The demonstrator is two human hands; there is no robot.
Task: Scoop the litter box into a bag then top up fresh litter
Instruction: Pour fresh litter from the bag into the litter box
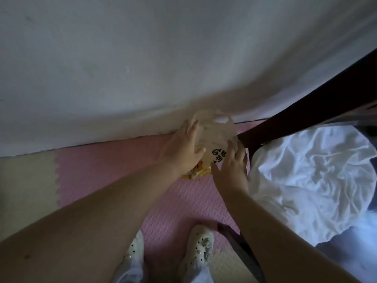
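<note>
A pale bag of litter (214,137) with black print and a yellow bottom corner stands on the pink foam floor mat (114,160), leaning against the white wall. My left hand (183,150) lies on its left side with fingers spread. My right hand (230,166) touches its right side, fingers straight and spread. Neither hand is curled round the bag. The bag's top is blurred. No litter box or scoop is in view.
A dark wooden furniture leg (285,123) slants down just right of the bag. Crumpled white plastic or cloth (306,174) lies at the right. My feet in white perforated clogs (197,248) stand on the pink and cream mat below.
</note>
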